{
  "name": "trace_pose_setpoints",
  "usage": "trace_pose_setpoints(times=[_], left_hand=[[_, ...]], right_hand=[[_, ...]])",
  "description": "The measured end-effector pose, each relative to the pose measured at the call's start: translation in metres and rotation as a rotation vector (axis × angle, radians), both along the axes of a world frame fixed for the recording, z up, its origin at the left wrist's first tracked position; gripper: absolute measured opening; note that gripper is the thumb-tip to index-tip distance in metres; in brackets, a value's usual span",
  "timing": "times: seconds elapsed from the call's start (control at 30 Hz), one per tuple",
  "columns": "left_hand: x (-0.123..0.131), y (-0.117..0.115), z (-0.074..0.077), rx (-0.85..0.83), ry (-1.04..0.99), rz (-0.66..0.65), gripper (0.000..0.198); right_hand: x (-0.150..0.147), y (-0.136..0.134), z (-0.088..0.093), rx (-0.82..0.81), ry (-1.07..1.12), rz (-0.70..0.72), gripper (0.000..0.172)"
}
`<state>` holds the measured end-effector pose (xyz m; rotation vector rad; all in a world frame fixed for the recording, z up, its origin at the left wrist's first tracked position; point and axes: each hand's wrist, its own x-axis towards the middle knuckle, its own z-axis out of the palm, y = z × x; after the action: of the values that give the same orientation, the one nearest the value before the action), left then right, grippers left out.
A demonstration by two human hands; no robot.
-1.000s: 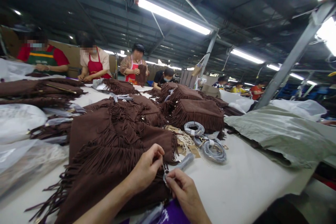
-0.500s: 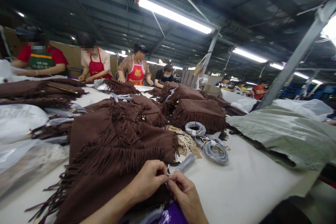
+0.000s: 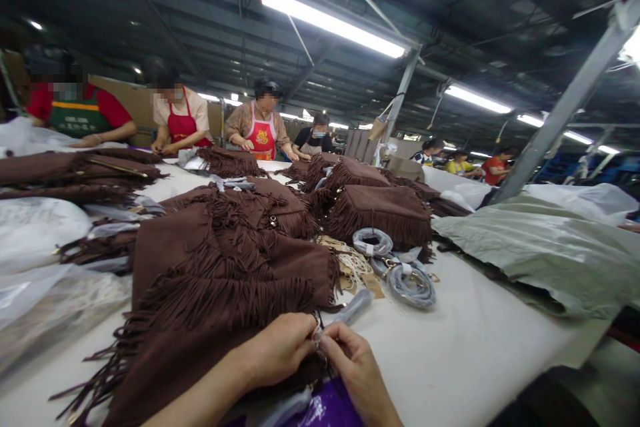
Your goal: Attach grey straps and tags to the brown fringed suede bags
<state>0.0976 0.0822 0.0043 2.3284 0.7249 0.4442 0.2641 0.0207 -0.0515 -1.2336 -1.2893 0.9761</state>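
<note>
My left hand (image 3: 280, 350) is closed in a pinch at the edge of a dark brown fringed bag (image 3: 165, 353). Fingertip to fingertip with it, my right hand (image 3: 357, 363) is pinched too. Between them shows a small bit of thin white string (image 3: 317, 332), partly hidden by the fingers. A glossy purple sheet (image 3: 333, 407) lies below my hands. Just beyond my fingers is a grey plastic-wrapped piece (image 3: 355, 305), and another wrapped piece (image 3: 290, 407) sits in front of the bag.
Coiled, plastic-wrapped straps (image 3: 411, 285) lie right of a bundle of white strings (image 3: 355, 263). More fringed brown bags (image 3: 380, 210) are heaped behind. Clear plastic bags (image 3: 45, 307) are at left, a greenish sheet (image 3: 540, 253) at right. Several co-workers (image 3: 263, 130) stand across the white table (image 3: 460, 353).
My hands have shifted slightly lower, still together. Less of the white string shows between the fingers. The bag and straps stay put; co-workers' arms have moved.
</note>
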Motion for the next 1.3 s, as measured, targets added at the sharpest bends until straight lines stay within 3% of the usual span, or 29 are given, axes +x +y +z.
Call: trace_pose_setpoints(times=[0.07,0.13,0.27,0.33,0.5,0.8,0.87,1.0,1.13,1.3], left_hand=[[0.001,-0.001,0.000,0.069,-0.013,-0.002,0.014],[0.004,-0.001,-0.001,-0.010,-0.134,0.012,0.013],[0.008,0.002,-0.008,-0.673,-0.471,0.035,0.009],[0.010,0.003,-0.013,-0.853,-0.539,0.044,0.012],[0.012,0.002,-0.022,-0.944,-0.618,0.052,0.012],[0.011,0.004,-0.016,-1.124,-0.716,0.068,0.016],[0.010,0.003,-0.015,-1.156,-0.723,0.065,0.017],[0.008,0.003,-0.017,-1.213,-0.737,0.047,0.018],[0.007,0.002,-0.017,-1.251,-0.757,0.017,0.019],[0.006,-0.005,-0.006,-1.100,-0.683,-0.098,0.012]], right_hand=[[0.000,0.002,-0.004,-0.008,0.006,0.001,0.040],[0.001,0.003,-0.006,-0.020,0.008,0.005,0.040],[0.008,-0.004,0.004,0.014,-0.172,0.011,0.022],[0.015,-0.012,0.011,0.075,-0.369,0.020,0.005],[0.037,-0.032,0.015,0.119,-0.676,0.059,0.017],[0.049,-0.045,-0.009,0.312,-0.953,0.065,0.039],[0.051,-0.048,-0.011,0.344,-0.941,0.059,0.037],[0.051,-0.053,-0.002,0.233,-0.790,0.006,0.008],[0.041,-0.052,0.010,0.268,-0.589,-0.072,0.024],[0.025,-0.042,0.020,0.304,-0.525,-0.205,0.023]])
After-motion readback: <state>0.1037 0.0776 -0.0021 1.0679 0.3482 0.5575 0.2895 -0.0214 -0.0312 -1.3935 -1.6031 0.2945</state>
